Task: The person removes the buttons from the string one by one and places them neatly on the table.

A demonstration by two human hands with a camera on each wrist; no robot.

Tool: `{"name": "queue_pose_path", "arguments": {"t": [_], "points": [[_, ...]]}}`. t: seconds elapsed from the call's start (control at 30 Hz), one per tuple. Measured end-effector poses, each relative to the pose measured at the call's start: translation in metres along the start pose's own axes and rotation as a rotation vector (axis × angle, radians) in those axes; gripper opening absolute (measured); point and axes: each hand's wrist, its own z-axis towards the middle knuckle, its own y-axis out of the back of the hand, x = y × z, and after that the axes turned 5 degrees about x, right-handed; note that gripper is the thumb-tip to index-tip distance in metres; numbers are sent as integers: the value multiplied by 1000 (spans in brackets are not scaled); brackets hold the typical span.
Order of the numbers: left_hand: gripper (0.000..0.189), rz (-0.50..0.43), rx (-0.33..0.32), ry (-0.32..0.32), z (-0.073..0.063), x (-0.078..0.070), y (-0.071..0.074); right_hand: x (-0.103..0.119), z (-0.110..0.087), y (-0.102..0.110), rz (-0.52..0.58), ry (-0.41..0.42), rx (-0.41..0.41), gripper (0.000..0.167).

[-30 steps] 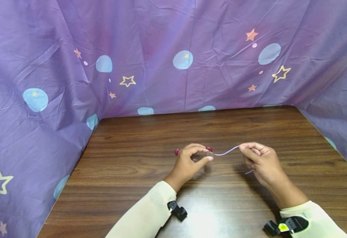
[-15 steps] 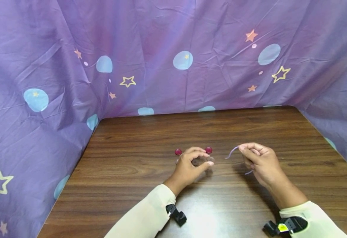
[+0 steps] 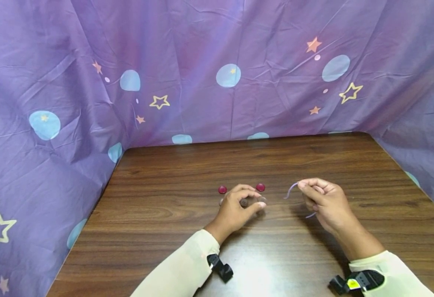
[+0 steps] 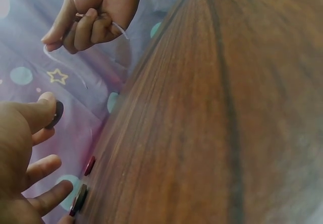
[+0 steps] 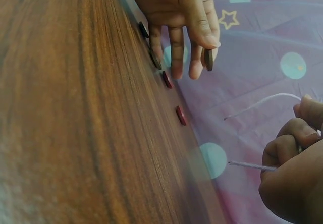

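My left hand pinches a round brown button between thumb and index finger, a little above the table. In the right wrist view that button stands edge-on, its other fingers spread below. Facing it, my right hand grips a thin purple cord. One end curves free toward the button, apart from it; another end pokes out of the curled fingers. Two dark red buttons lie on the table beyond my left hand. Another brown button rests under that hand.
The wood-grain table spreads around both hands. A purple curtain with stars and blue dots stands along its back and sides. At the left edge of my left hand, another button shows partly. Dark straps with small devices sit on both wrists.
The cord's end, which reached the pinched button one second ago, has come away and now hangs free. My left hand has dropped slightly toward me; the right hand is nearly still.
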Motion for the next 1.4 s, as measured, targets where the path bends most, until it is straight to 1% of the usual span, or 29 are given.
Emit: {"name": "queue_pose_path", "arguments": {"t": [0.33,0.67,0.83,1.0,1.13,1.27,1.4], "points": [[22,51,5,8,0,0,0,2,-1,0,14,-16,-13,33],[23,70,23,25,0,-2,0,2,-2,-2,1,-16,-18,32],[26,122,5,34,3,-1,-4,-1,-1,-1,-7,-8,-8,34],[28,157,-17,43,4,-2,-8,-3,-2,0,3,-20,0,34],[29,187,-31,46,5,-4,-10,-2,-2,0,24,-20,-10,33],[31,215,-38,64,6,-4,-11,-1,-2,0,17,-31,-16,34],[30,237,-38,54,6,-2,-13,1,0,0,11,-38,-49,35]]}}
